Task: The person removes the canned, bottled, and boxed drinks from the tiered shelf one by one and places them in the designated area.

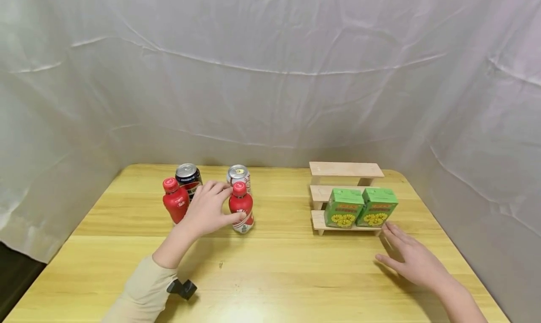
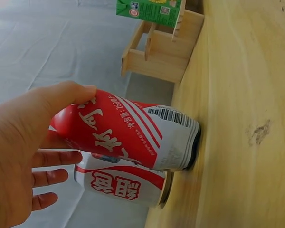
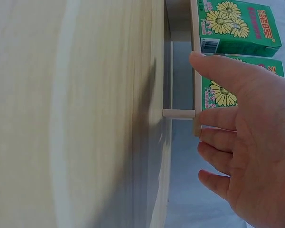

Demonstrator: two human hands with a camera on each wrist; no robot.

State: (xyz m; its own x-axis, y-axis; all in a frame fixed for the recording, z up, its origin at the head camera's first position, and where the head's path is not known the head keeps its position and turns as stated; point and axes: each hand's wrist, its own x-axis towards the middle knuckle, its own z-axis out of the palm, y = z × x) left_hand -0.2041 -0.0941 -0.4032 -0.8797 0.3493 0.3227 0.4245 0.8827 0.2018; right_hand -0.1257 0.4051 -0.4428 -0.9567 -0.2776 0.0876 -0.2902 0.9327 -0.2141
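Left of centre, the left hand [image 1: 209, 210] holds the bottle [image 1: 242, 203] between thumb and forefinger, its other fingers free. Wrapping these round would likely steady it beside the can [image 1: 239, 175]; the right hand [image 1: 412, 262], thumb wide, is beside the shelf [image 1: 346, 169], lower right.

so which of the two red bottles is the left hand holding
The red bottle in front of the white can, pinched by the left hand; the other red bottle, beside the black can, is unheld.
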